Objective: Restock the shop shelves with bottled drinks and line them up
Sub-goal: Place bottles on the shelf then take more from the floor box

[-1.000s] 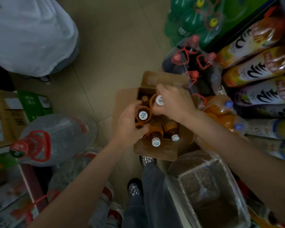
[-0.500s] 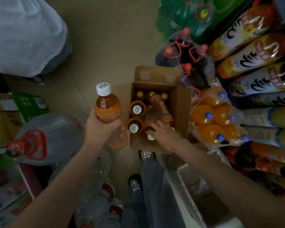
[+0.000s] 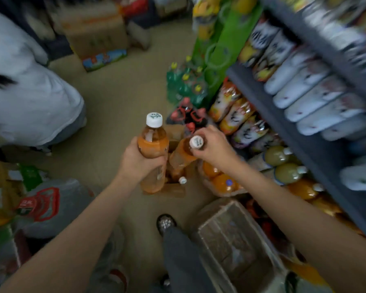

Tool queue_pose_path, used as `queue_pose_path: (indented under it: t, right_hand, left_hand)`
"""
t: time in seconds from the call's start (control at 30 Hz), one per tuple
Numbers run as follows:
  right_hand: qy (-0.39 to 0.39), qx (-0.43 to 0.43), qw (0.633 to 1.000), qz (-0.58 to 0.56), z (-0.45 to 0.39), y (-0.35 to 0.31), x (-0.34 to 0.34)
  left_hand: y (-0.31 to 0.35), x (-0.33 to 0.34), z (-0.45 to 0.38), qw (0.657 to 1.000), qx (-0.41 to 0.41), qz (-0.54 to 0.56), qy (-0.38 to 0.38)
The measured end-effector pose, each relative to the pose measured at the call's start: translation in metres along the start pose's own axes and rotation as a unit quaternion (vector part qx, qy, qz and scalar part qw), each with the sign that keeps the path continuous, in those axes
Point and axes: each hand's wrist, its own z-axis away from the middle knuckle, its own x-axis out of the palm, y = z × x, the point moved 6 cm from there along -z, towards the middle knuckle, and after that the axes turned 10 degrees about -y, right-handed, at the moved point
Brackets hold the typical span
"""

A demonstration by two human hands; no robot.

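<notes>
Left hand (image 3: 138,160) wrapped the body of an upright orange tea bottle (image 3: 153,153); right hand (image 3: 212,148) pinched a second tea bottle (image 3: 183,154) by its neck, above the cardboard carton (image 3: 173,190). Advice: lift clear of the carton, keep upright, set on the shelf (image 3: 283,115) caps aligned. Smooth plastic, ribbed white caps.

- The bottle (image 3: 153,144) you grip at frame centre looks like clear, glossy plastic with a smooth white plastic cap.
- The box (image 3: 173,190) under it is matt brown cardboard.
- At lower left, the big water jug (image 3: 57,206) is shiny translucent plastic.
- The floor (image 3: 123,98) looks smooth and matt.
</notes>
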Motion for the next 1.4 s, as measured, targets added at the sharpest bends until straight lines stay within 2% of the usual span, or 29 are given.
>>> queue_pose_path:
  t: [0.1, 0.23, 0.33, 0.4, 0.47, 0.6, 0.63, 0.73, 0.8, 0.87, 1.0, 1.17, 1.27, 1.4]
  right_hand:
    - [0.133, -0.005, 0.99, -0.045, 0.085, -0.044, -0.131]
    - [0.271, -0.001, 0.963, -0.004, 0.234, -0.09, -0.284]
    - [0.441, 0.005, 0.895, -0.06, 0.354, -0.105, -0.376]
    - [0.52, 0.022, 0.845, -0.12, 0.425, -0.1, -0.423]
    - [0.566, 0.044, 0.811, -0.141, 0.488, -0.09, -0.456]
    - [0.617, 0.139, 0.769, -0.097, 0.614, -0.042, -0.479]
    - [0.638, 0.16, 0.748, -0.096, 0.648, -0.024, -0.479]
    - [0.727, 0.179, 0.655, -0.102, 0.747, 0.021, -0.482]
    - [0.772, 0.179, 0.601, -0.099, 0.799, 0.051, -0.487]
    - [0.795, 0.171, 0.572, -0.105, 0.831, 0.078, -0.498]
    - [0.799, 0.165, 0.573, -0.079, 0.85, 0.126, -0.52]
    - [0.777, 0.15, 0.606, -0.079, 0.833, 0.174, -0.543]
    - [0.753, 0.148, 0.635, -0.091, 0.818, 0.189, -0.565]
    - [0.693, 0.171, 0.688, -0.128, 0.794, 0.208, -0.586]
  left_hand:
    - [0.094, 0.016, 0.049, 0.995, 0.084, -0.04, -0.021]
    - [0.225, 0.057, 0.116, 0.978, 0.18, -0.076, -0.068]
    - [0.322, 0.112, 0.179, 0.949, 0.268, -0.105, -0.131]
    - [0.376, 0.156, 0.223, 0.922, 0.328, -0.125, -0.166]
    - [0.42, 0.201, 0.266, 0.893, 0.385, -0.144, -0.185]
    - [0.478, 0.295, 0.345, 0.842, 0.461, -0.14, -0.243]
    - [0.488, 0.319, 0.363, 0.829, 0.475, -0.135, -0.261]
    - [0.508, 0.395, 0.416, 0.788, 0.506, -0.132, -0.324]
    - [0.515, 0.447, 0.446, 0.774, 0.516, -0.128, -0.343]
    - [0.521, 0.496, 0.469, 0.771, 0.526, -0.127, -0.336]
    - [0.527, 0.565, 0.484, 0.791, 0.507, -0.128, -0.317]
    - [0.535, 0.602, 0.47, 0.822, 0.472, -0.134, -0.288]
    - [0.546, 0.619, 0.46, 0.844, 0.453, -0.102, -0.269]
    - [0.562, 0.639, 0.457, 0.849, 0.426, -0.119, -0.287]
